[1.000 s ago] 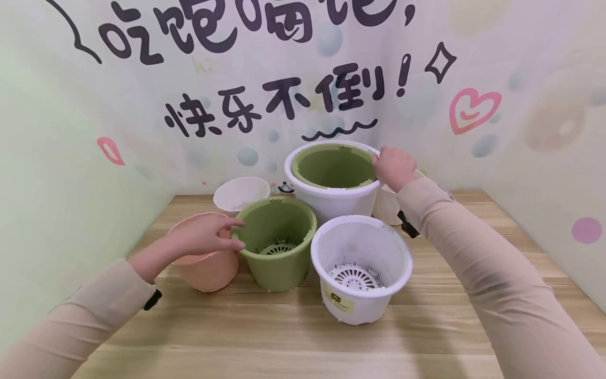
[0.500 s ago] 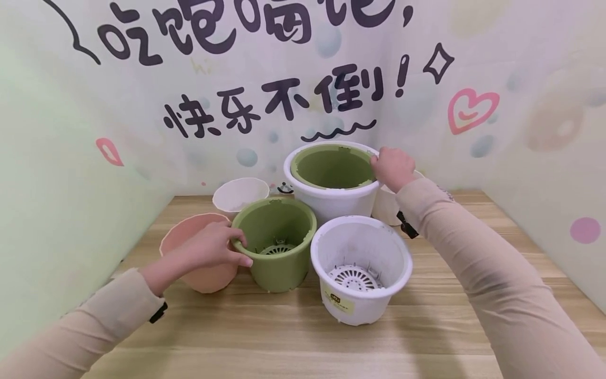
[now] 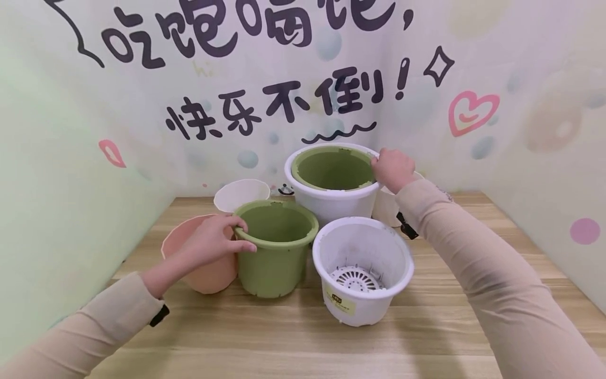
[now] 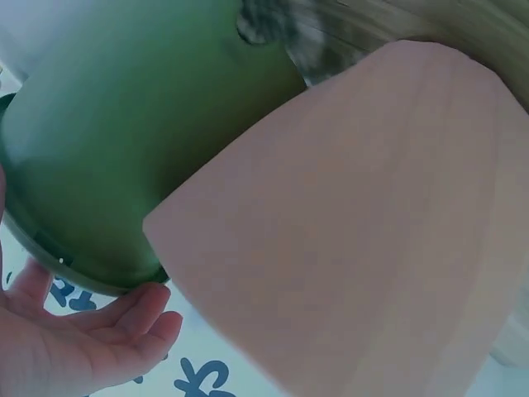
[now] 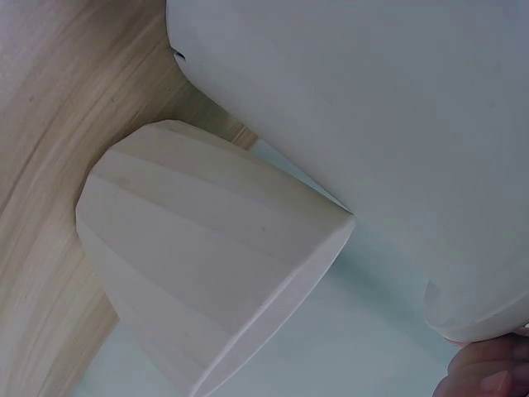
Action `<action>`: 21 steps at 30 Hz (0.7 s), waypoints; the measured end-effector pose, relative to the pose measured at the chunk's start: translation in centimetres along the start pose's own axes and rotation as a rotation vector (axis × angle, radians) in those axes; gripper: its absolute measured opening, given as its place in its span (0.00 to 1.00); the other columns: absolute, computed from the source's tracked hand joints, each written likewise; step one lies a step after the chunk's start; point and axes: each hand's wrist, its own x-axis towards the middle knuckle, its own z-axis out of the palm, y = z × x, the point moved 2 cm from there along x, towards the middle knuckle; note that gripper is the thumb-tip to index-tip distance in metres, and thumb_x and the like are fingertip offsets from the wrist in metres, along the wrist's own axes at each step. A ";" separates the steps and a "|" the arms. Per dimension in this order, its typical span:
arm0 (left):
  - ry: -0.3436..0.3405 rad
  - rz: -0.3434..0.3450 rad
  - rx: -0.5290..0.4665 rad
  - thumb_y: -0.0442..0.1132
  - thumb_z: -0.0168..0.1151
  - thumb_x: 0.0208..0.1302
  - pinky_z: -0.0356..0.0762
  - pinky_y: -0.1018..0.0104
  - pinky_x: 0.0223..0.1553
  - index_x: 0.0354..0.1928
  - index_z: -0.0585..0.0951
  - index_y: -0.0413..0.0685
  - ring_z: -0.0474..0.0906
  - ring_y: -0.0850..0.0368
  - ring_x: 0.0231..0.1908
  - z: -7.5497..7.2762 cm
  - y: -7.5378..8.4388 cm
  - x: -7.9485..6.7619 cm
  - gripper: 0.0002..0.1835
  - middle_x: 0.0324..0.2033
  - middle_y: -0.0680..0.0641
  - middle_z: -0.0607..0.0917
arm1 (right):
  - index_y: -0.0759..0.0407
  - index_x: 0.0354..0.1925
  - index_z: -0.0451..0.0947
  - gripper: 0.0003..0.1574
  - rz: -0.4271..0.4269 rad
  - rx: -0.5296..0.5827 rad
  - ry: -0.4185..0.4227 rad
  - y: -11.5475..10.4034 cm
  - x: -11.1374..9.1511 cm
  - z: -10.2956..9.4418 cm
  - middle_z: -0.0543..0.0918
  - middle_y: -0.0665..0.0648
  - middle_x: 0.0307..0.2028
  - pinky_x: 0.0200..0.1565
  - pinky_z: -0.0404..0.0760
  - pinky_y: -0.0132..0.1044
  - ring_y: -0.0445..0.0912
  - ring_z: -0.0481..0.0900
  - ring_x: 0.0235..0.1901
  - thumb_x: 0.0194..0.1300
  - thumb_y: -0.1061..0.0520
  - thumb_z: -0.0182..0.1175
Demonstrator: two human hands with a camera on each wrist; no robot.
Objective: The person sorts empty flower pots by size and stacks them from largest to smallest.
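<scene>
My left hand (image 3: 210, 242) pinches the left rim of a green flowerpot (image 3: 272, 273), thumb outside and fingers over the edge. That pot leans back slightly, its inner base out of sight. In the left wrist view the fingers (image 4: 136, 310) lie at the green pot's rim, and a pink pot (image 4: 355, 223) covers part of it. At the back, my right hand (image 3: 395, 167) grips the right rim of a large white flowerpot (image 3: 338, 204) with another green flowerpot (image 3: 333, 168) nested inside. The right wrist view shows its fingertips (image 5: 496, 380) under the white rim.
A white flowerpot (image 3: 357, 305) with a slotted base stands at front right, close to the green pot. The pink pot (image 3: 208, 281) is under my left forearm. A white faceted pot (image 3: 242, 196) sits back left, and a cream one (image 3: 387, 208) behind my right wrist.
My left hand has moved right onto the green flowerpot's rim and closed on it. The pot has tipped back, hiding its slotted base. My right hand stays in place.
</scene>
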 end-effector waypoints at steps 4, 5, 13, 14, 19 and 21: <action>0.012 -0.017 -0.081 0.60 0.62 0.34 0.63 0.64 0.35 0.26 0.74 0.53 0.67 0.56 0.31 -0.4 0.1 -0.1 0.22 0.27 0.54 0.74 | 0.62 0.33 0.68 0.22 -0.007 0.002 -0.013 0.0 0.0 0.3 0.72 0.59 0.23 0.18 0.66 0.41 0.52 0.70 0.24 0.60 0.47 0.36; 0.011 -0.019 -0.098 0.60 0.62 0.34 0.63 0.63 0.36 0.26 0.73 0.53 0.67 0.55 0.32 -0.5 0.1 -0.2 0.22 0.27 0.54 0.74 | 0.62 0.33 0.68 0.22 -0.011 0.000 -0.015 0.0 0.0 0.4 0.72 0.59 0.22 0.18 0.66 0.40 0.52 0.70 0.23 0.60 0.47 0.36; -0.051 -0.064 -0.317 0.53 0.64 0.38 0.66 0.66 0.33 0.31 0.72 0.50 0.66 0.57 0.28 -1.8 1.3 -0.5 0.20 0.26 0.51 0.73 | 0.62 0.34 0.67 0.22 -0.003 0.013 -0.017 -0.1 -0.1 0.3 0.72 0.59 0.23 0.19 0.66 0.40 0.52 0.70 0.24 0.60 0.47 0.36; -0.058 -0.070 -0.348 0.52 0.64 0.39 0.66 0.68 0.29 0.31 0.72 0.50 0.65 0.59 0.26 -2.1 1.5 -0.5 0.19 0.24 0.51 0.73 | 0.62 0.34 0.67 0.22 -0.001 0.012 -0.016 -0.1 -0.1 0.3 0.72 0.59 0.23 0.19 0.66 0.41 0.52 0.70 0.24 0.60 0.47 0.36; -0.045 -0.075 -0.489 0.44 0.66 0.39 0.69 0.73 0.26 0.32 0.71 0.43 0.68 0.67 0.23 -3.4 2.5 0.0 0.19 0.21 0.53 0.73 | 0.63 0.34 0.68 0.22 0.006 0.012 -0.004 0.1 -0.1 0.1 0.72 0.60 0.24 0.21 0.67 0.42 0.53 0.70 0.25 0.60 0.47 0.36; -0.047 -0.089 -0.510 0.44 0.66 0.39 0.71 0.72 0.30 0.33 0.71 0.44 0.72 0.67 0.27 -4.1 3.0 0.1 0.19 0.22 0.54 0.76 | 0.63 0.34 0.67 0.21 0.009 0.014 0.000 0.1 -0.1 -0.1 0.72 0.60 0.24 0.21 0.67 0.43 0.53 0.70 0.25 0.60 0.48 0.36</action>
